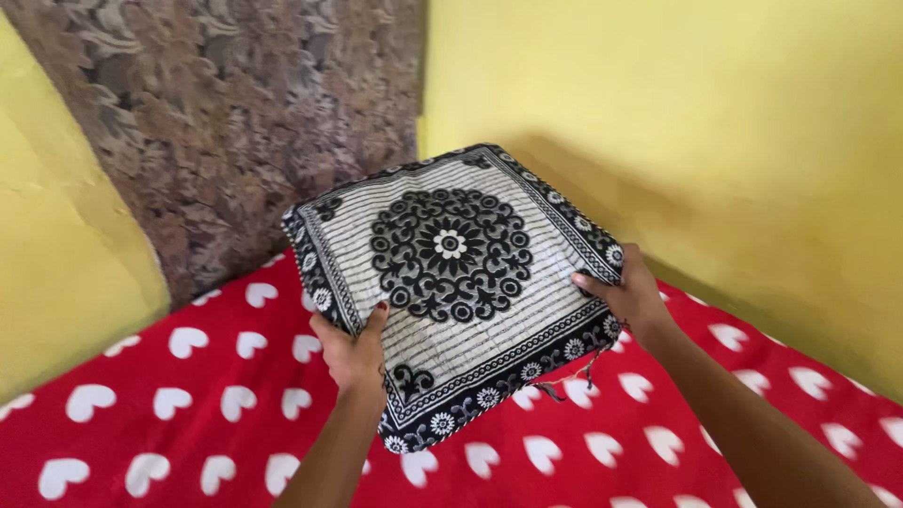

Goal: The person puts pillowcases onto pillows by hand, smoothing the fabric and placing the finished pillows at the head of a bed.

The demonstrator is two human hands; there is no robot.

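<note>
1. Grip: the left hand (353, 353) is clamped on the near left edge of the cushion (451, 282), thumb lying on the top face, fingers hidden underneath. The right hand (632, 299) is clamped on the right edge near the corner, thumb on top, fingers wrapped below.
2. Position: the cushion is held in the air, clear of the bed sheet (169, 414), tilted so its patterned face points up and toward the camera. Its far corner points at the corner of the room where the brown floral curtain (226, 122) meets the yellow wall (705, 122).
3. Cushion: square, white with thin dark stripes, a dark round flower pattern in the middle and a dark flowered border. It looks soft and full, so it should sag little between two edge grips.
4. Loose threads (574, 376) hang from the near right border, close to the right wrist. Judgement: keep the fingers out of them to avoid pulling the seam.
5. Handling note: the hands sit on adjacent sides, not opposite ones, so the free far corner can droop. Keeping both thumbs pressed flat and the wrists level should hold the face steady.
6. Sheet below is red with white hearts; nothing else lies on it within view.
</note>
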